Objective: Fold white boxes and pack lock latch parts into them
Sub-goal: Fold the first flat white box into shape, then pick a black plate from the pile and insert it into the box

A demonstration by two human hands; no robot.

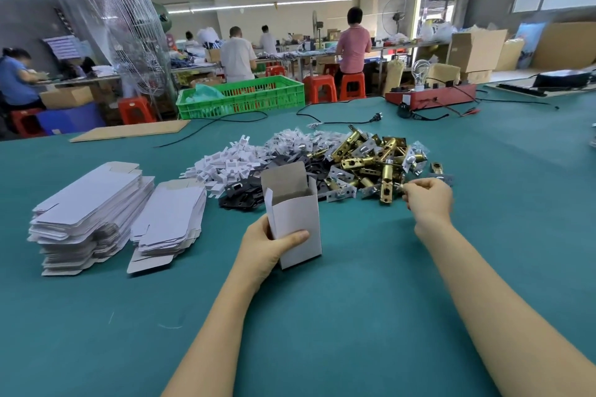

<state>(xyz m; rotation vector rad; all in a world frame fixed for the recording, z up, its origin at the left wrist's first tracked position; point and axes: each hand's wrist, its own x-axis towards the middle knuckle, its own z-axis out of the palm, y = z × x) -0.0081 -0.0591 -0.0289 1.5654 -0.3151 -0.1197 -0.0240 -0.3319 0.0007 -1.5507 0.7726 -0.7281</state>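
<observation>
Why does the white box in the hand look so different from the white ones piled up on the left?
The white box is folded into shape and held upright by the left hand, while the flat box stacks lie unfolded on the green table. The box has its top flap open, showing a grey inside; the stacks show mostly their white faces. The box is single; the stacks hold many. Both are the same white card.

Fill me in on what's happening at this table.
A person is packing lock latches. The left hand holds a folded white box upright, top flap open. The right hand pinches a latch at the edge of the brass latch pile. Flat box blanks sit stacked at left.
</observation>
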